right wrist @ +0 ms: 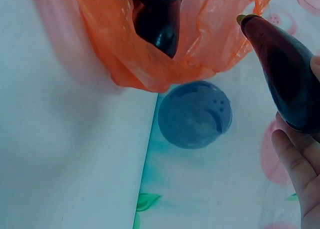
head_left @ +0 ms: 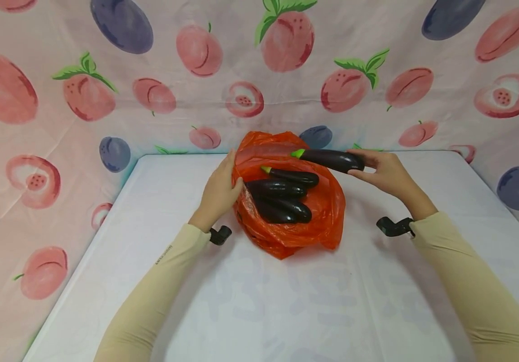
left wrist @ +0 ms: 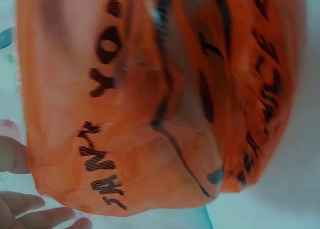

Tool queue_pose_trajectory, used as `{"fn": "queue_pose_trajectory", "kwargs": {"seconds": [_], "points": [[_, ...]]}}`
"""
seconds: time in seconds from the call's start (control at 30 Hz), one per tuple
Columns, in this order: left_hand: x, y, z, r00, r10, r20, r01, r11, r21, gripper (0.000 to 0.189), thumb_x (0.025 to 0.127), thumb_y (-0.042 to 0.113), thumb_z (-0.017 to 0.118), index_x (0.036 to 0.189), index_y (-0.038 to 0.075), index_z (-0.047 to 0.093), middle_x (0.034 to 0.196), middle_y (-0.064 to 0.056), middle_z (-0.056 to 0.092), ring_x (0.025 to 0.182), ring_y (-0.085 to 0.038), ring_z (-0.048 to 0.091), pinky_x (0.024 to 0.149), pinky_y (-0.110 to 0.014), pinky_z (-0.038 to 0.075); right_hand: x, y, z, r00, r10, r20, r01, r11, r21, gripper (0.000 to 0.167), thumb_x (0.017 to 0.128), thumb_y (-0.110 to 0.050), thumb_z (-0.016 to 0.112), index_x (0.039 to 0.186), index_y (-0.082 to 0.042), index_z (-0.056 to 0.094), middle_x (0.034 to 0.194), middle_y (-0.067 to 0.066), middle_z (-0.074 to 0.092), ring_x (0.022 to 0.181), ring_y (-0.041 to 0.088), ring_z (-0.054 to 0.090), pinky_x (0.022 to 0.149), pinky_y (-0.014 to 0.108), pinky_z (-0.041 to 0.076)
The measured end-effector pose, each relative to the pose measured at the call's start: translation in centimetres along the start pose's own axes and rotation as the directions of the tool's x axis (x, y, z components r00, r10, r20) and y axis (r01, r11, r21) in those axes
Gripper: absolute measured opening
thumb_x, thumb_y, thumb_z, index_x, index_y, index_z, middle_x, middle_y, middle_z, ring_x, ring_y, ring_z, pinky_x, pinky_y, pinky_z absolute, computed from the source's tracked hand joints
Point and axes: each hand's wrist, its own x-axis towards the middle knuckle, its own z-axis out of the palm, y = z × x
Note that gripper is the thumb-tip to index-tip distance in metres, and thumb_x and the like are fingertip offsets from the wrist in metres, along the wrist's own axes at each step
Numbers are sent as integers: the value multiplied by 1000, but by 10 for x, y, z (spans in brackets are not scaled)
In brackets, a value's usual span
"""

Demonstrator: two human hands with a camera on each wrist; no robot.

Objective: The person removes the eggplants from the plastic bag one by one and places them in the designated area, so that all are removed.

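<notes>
My right hand (head_left: 383, 171) grips an eggplant (head_left: 331, 160) by its blunt end, thumb below and fingers behind. The dark, glossy eggplant (right wrist: 285, 74) is held level over the right back of an orange plastic bag (head_left: 318, 226), its green stem pointing left. Inside the open bag lie several more eggplants (head_left: 275, 188), side by side. My left hand (head_left: 218, 188) is at the bag's left rim, with the thumb and fairly straight fingers spread apart along it. Black printing covers the bag's outer wall (left wrist: 135, 169) in the left wrist view, with the left fingers (left wrist: 45, 219) at its lower edge.
The bag stands near the back edge of a white table (head_left: 286, 311). Behind it hangs a pink cloth (head_left: 160, 55) printed with fruit. A black wrist mount (head_left: 395, 227) sticks out from the right cuff, and another (head_left: 220, 235) from the left.
</notes>
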Motion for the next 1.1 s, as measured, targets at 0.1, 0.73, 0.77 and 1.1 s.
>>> {"fn": "queue_pose_trajectory", "kwargs": {"seconds": [0.1, 0.73, 0.77, 1.1], "points": [[2, -3, -3, 999, -24, -26, 21, 993, -120, 67, 92, 15, 56, 149, 5, 22, 151, -15, 32, 137, -30, 36, 115, -43, 30, -1, 1, -3, 1000, -1, -14, 0, 1000, -13, 52, 82, -20, 73, 129, -4, 56, 130, 22, 55, 112, 38, 59, 92, 45, 45], [6, -16, -14, 965, -246, 88, 255, 813, -523, 40, 88, 7, 61, 128, 7, 56, 131, -14, 55, 113, -32, 60, 92, -45, 53, -13, 7, -17, 997, 81, -17, -81, 997, -7, 53, 83, -25, 71, 130, -7, 55, 129, 21, 57, 116, 39, 56, 95, 48, 44], [6, -17, -15, 961, -255, 104, 270, 798, -539, 40, 88, 7, 61, 128, 6, 56, 131, -15, 55, 112, -32, 61, 92, -44, 53, -13, 9, -18, 996, 84, -18, -85, 996, -12, 53, 83, -26, 71, 130, -7, 55, 129, 22, 57, 116, 39, 56, 95, 48, 44], [8, -28, -22, 923, -304, 234, 382, 664, -643, 40, 91, 4, 56, 131, 1, 52, 131, -17, 52, 104, -26, 62, 93, -39, 52, -22, 18, -24, 991, 116, -63, -119, 993, -29, 52, 83, -31, 72, 129, -12, 57, 126, 19, 59, 109, 19, 63, 83, 0, 43]]}}
